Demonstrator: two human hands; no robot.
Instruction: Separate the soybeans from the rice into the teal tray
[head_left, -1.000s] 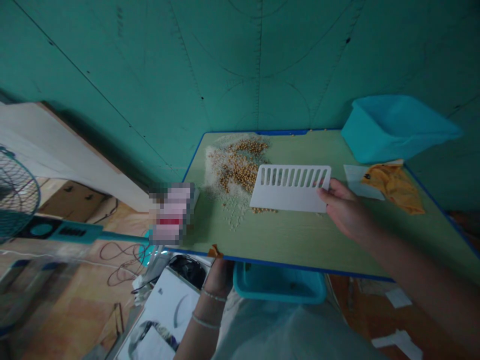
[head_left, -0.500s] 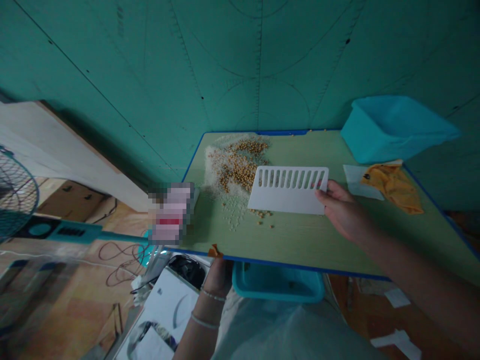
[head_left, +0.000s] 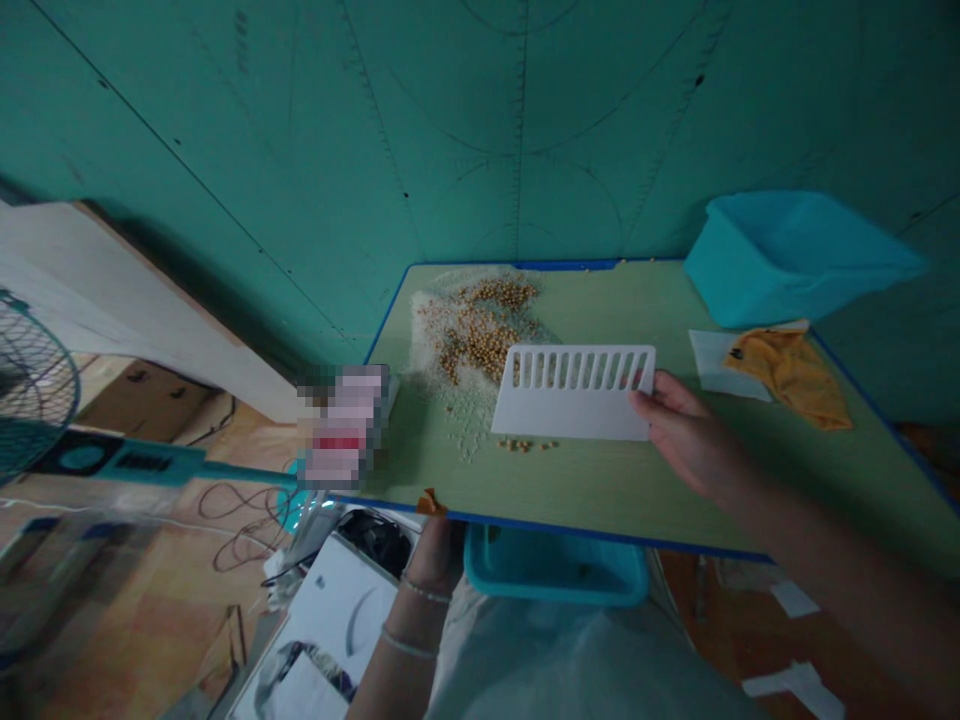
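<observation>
My right hand [head_left: 686, 425] is closed around the right end of a white plastic scraper [head_left: 570, 415] with a row of slots along its top. The scraper slants over the green tabletop [head_left: 600, 490], its left end beside a heap of yellow-brown beans [head_left: 480, 345] mixed with white grains [head_left: 427, 330]. A short row of loose beans [head_left: 517, 446] lies just in front of its lower edge. At the near table edge, my left hand [head_left: 444, 545] reaches under, its fingers hidden. Right beside it is a teal basin [head_left: 555, 592], partly below the table.
A turquoise bin [head_left: 750, 280] stands at the back right, with an orange cloth [head_left: 806, 380] and white paper [head_left: 724, 365] in front. A pixelated pink object [head_left: 345, 430] sits at the left edge. A fan [head_left: 30, 390] stands at far left; the green wall [head_left: 465, 130] borders the table's back.
My right hand has drawn the scraper slightly toward me, and the few loose beans in front of it are now in a tighter row. My left hand stays in place.
</observation>
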